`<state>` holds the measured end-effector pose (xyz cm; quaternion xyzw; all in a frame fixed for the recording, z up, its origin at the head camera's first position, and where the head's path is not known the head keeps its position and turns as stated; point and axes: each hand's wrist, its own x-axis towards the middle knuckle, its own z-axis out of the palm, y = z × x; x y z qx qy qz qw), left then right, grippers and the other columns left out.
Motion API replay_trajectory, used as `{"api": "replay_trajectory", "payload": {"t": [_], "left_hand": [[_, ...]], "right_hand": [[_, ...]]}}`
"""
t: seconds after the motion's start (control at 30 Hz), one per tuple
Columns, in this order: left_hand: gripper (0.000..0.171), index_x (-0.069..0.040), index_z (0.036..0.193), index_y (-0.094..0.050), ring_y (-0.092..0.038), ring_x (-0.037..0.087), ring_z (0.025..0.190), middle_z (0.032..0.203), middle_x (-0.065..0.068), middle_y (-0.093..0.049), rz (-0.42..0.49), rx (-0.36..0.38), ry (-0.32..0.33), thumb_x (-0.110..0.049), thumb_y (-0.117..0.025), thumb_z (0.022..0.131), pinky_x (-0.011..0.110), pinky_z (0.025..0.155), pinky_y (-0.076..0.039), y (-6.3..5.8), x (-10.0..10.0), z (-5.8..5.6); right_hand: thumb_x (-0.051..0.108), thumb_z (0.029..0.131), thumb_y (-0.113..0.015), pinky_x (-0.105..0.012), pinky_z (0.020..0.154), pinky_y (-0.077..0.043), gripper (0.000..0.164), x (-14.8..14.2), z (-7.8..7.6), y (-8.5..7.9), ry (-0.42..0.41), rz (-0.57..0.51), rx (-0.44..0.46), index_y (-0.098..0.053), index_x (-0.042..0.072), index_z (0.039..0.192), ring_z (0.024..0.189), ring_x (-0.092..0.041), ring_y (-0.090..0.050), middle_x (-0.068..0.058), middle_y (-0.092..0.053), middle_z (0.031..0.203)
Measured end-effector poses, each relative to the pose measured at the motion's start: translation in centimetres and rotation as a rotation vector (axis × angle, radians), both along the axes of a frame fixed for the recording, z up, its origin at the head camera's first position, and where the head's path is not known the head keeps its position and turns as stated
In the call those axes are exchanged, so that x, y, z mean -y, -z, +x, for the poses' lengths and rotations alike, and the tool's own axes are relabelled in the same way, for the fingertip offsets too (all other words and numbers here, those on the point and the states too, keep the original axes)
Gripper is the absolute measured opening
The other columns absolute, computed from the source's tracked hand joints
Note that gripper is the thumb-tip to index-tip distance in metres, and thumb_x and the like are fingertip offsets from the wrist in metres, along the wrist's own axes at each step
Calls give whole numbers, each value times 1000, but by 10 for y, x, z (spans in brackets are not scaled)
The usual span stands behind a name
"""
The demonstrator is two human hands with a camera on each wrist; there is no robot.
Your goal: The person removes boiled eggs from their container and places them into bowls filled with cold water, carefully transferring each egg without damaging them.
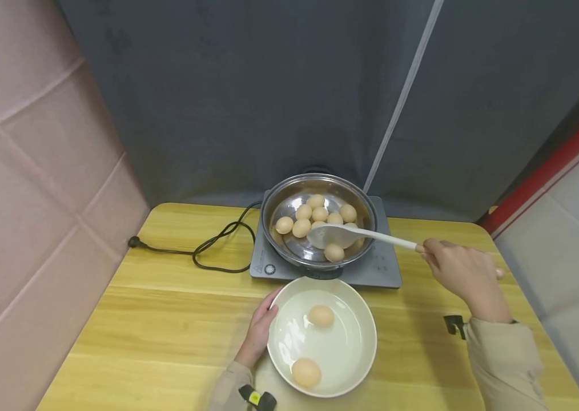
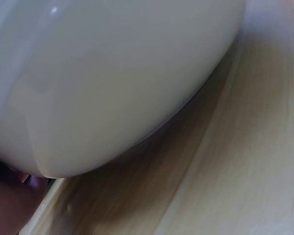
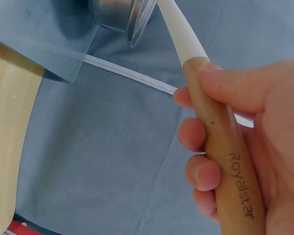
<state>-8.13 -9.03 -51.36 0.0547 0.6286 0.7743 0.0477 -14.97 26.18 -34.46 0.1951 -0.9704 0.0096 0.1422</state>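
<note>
The spoon (image 1: pixel 392 240) slants over the right rim of the steel pot (image 1: pixel 338 188), its broad head down among a cluster of eggs (image 1: pixel 319 214). The right hand (image 1: pixel 464 277) has its fingers curled firmly round the wooden grip (stamped "Royalstar"), out toward the table's right edge. The pot sits on a flat grey cooker (image 1: pixel 382 268) at the middle of the table's far edge. Just before the cooker, on the person's side, stands a cream bowl (image 1: pixel 336 354) with two more eggs in it, set apart from each other; the left hand (image 1: pixel 257 330) holds its left side, thumb at the rim, other fingers partly hidden against the wall. A black cable (image 1: pixel 166 249) loops from the cooker toward the table's left edge, ending in a plug (image 1: pixel 134 242). The table (image 1: pixel 176 319) is yellow wood, its far corners rounded. Behind the far edge hangs a dark grey curtain (image 1: pixel 269 103) with one pale strip; creased pink sheeting (image 1: pixel 37 188) rises on the left, a pale panel (image 1: pixel 577 240) with a red band on the right.
</note>
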Motion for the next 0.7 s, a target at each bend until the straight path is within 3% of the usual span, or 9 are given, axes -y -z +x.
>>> {"api": "replay_trajectory", "payload": {"t": [0.17,0.37,0.7], "left_hand": [[43,7,137,-28,-27,34,132,144,21,-29,-8,-2,-1,-10,-31,97,25,107,-28,0,0,-1],[44,7,137,-28,-28,34,131,143,22,-29,-6,-7,-4,-11,-32,98,30,108,-27,1,1,-3],[43,6,138,-28,-28,35,132,144,21,-29,-20,1,-1,-11,-31,98,34,109,-26,0,1,-1]], "right_hand": [[30,92,-51,-25,34,-22,19,0,-1,-4,8,28,99,-56,15,81,41,-10,-32,9,-37,50],[28,91,-53,-27,38,-24,13,1,-5,-9,-3,34,220,-57,16,87,45,-11,-35,9,-41,54],[30,92,-51,-25,42,-24,14,4,-7,-9,-30,1,344,-58,17,90,50,-10,-35,8,-40,57]]}}
